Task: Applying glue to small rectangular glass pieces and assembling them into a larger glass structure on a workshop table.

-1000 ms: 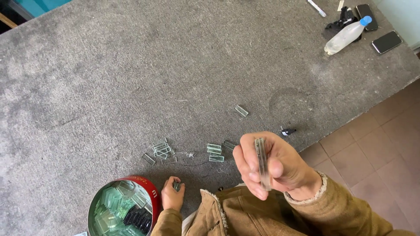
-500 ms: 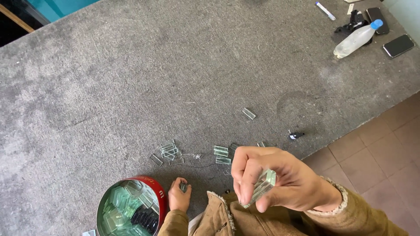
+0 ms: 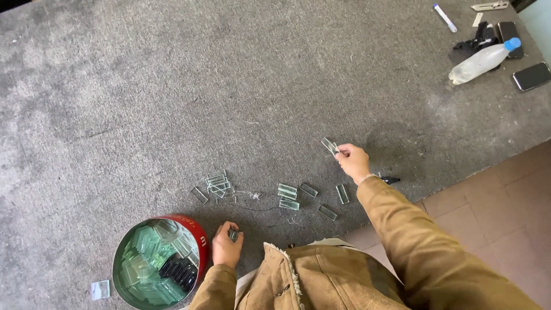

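My right hand (image 3: 352, 161) is stretched out over the grey felt table (image 3: 172, 103), its fingertips pinching a small clear glass strip (image 3: 329, 146) that lies on the surface. My left hand (image 3: 226, 245) rests near the table's front edge beside a round red tin (image 3: 198, 236) and is closed around a small glass piece (image 3: 233, 234). The tin is full of greenish glass pieces and something black. Several loose glass strips (image 3: 287, 195) lie scattered between the two hands, some in a small pile (image 3: 218, 183).
A single square of glass (image 3: 100, 289) lies left of the tin. At the far right corner are a plastic bottle with a blue cap (image 3: 482, 61), two phones (image 3: 534, 76), a marker (image 3: 445, 18) and black tools. Tiled floor (image 3: 499, 201) shows past the table's edge.
My right hand, held up close with glass strips a second ago, has reached forward onto the table to a single strip. Several strips now lie near the edge. My left hand stayed by the tin.
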